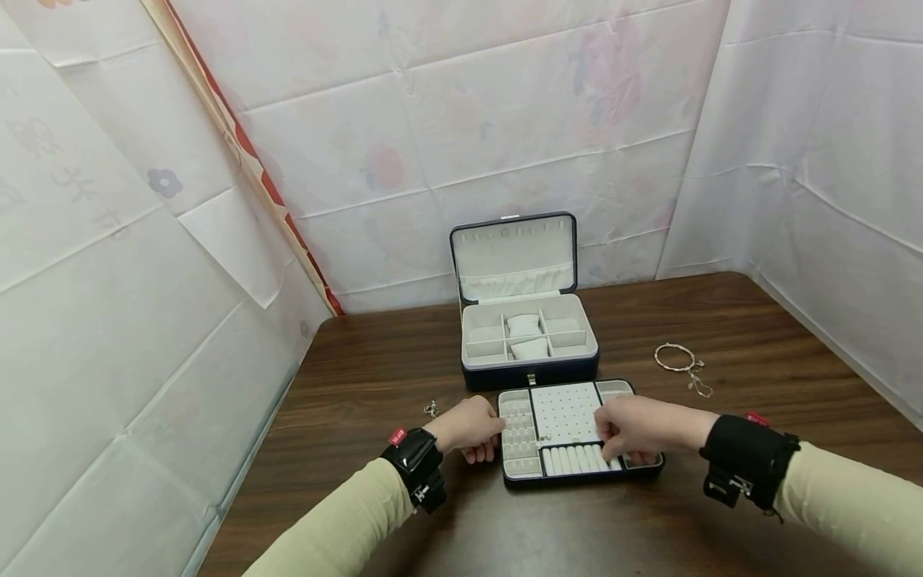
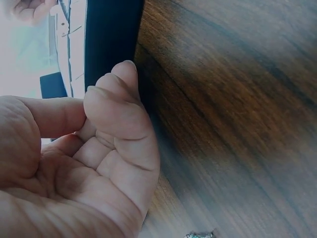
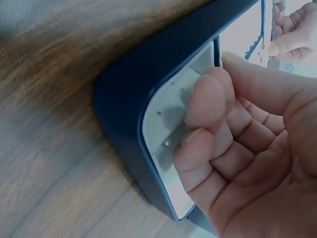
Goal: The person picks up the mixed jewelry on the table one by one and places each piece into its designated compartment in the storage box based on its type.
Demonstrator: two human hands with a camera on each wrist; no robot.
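A jewelry tray (image 1: 568, 478) with a dark blue rim and a pale lining lies on the table. My left hand (image 1: 472, 427) holds the tray's left edge, its thumb and bent index finger meeting there in the left wrist view. Over the right part of the tray, my right hand (image 1: 634, 426) has its thumb and index finger together at the right end of the ring rolls (image 1: 574, 460). Whatever lies between those fingertips is hidden. Its other fingers curl above a corner compartment (image 3: 166, 131) holding tiny specks. Small studs (image 1: 544, 438) sit at the lower left of the dotted panel (image 1: 566, 410).
Behind the tray stands an open jewelry box (image 1: 530, 373) with a raised lid (image 1: 515, 247) and two white cushions (image 1: 524, 324). A bracelet (image 1: 674, 358) with a dangling chain lies at the right. Small silvery jewelry (image 1: 431, 409) lies beside the left wrist. White cloth surrounds the wooden table (image 1: 375, 353).
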